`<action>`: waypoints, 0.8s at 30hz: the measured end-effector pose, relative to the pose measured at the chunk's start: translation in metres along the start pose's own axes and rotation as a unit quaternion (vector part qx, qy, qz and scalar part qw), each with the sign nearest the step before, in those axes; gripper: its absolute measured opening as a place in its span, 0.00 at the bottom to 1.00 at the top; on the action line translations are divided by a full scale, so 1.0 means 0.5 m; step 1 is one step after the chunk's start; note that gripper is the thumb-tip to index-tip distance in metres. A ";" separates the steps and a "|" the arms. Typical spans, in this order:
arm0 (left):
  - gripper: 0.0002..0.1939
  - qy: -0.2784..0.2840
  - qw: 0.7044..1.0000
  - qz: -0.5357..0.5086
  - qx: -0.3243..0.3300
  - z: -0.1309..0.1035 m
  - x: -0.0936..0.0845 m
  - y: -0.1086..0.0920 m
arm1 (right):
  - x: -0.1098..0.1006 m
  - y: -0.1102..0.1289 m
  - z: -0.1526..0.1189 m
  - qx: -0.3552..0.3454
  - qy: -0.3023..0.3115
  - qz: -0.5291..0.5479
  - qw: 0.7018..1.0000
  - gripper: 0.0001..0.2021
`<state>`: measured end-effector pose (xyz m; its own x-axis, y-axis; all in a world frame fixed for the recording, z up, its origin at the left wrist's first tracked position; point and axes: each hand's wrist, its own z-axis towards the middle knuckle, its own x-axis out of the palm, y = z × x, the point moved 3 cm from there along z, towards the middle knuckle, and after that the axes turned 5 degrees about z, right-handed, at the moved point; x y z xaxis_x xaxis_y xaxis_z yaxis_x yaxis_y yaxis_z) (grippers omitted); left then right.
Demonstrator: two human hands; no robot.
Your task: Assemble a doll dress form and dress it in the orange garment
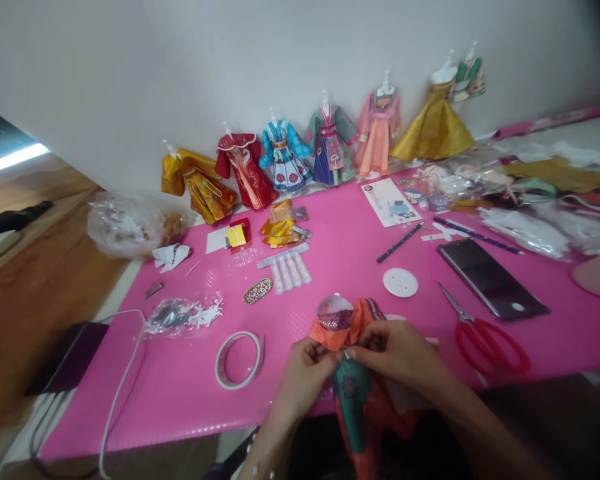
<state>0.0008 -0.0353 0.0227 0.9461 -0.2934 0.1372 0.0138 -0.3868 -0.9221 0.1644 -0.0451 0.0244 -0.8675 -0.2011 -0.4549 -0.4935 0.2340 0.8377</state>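
An orange and teal doll dress (351, 393) with patterned trim hangs over the table's near edge between my hands. My left hand (307, 370) pinches the dress at its left side, near the waist. From the other side, my right hand (397, 350) is closed on the waist too, thumb and finger meeting at a small white bit (347, 355). What that bit is I cannot make out. A clear round piece (336, 305) shows at the top of the dress. Nearby lie a roll of white tape (221, 363) on the left and red-handled scissors (490, 343) on the right.
Several dressed doll forms, including a red one (247, 170), lean along the wall. A phone (490, 277), pencil (400, 242), white disc (401, 283) and hair clip (257, 291) lie on the pink table (180, 393). Plastic bags (525, 230) crowd the right. A white cable (125, 387) crosses the left edge.
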 end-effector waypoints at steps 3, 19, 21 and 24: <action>0.09 0.003 1.000 0.005 0.002 0.000 0.002 0.000 | -0.003 0.002 -0.001 0.006 0.005 0.000 1.000 0.14; 0.07 0.008 1.000 0.024 0.003 0.000 -0.004 0.010 | -0.003 0.007 -0.003 0.005 0.014 -0.010 1.000 0.14; 0.08 0.008 1.000 0.023 0.002 0.000 -0.004 0.009 | -0.004 0.009 -0.002 0.001 0.011 -0.010 1.000 0.14; 0.08 0.001 0.999 0.033 0.001 0.000 -0.004 0.007 | -0.005 0.010 -0.001 -0.003 0.009 -0.013 1.000 0.14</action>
<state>-0.0009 -0.0360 0.0190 0.9443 -0.3198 0.0775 -0.0470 -0.3643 -0.9301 0.1641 -0.0439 0.0299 -0.8536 -0.2236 -0.4706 -0.5149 0.2237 0.8276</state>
